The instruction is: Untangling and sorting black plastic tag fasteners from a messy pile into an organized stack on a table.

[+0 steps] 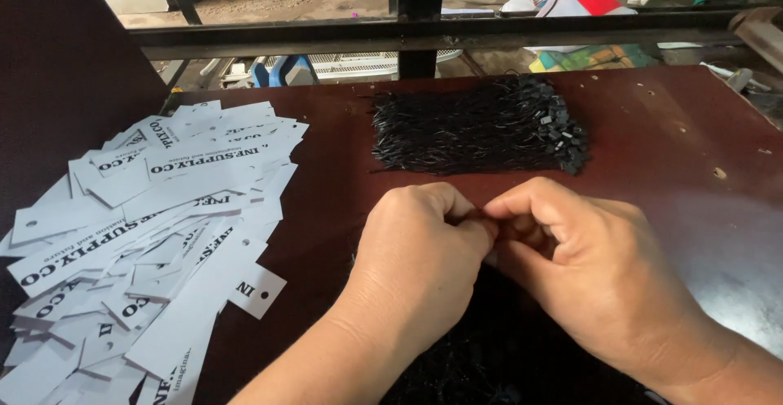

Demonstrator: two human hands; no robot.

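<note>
My left hand and my right hand meet fingertip to fingertip over the dark red table. Their fingers are closed around something small that the fingers hide. Just beyond them lies a bundle of black tag strings with small black plastic locks at its right end. More black strings lie in a dark heap under my wrists. A spread pile of white paper hang tags, each with black print and a punched hole, covers the table's left side.
A dark upright panel closes off the left. A black metal frame runs along the table's far edge, with floor clutter and coloured objects behind it. A small hole marks the table at the right.
</note>
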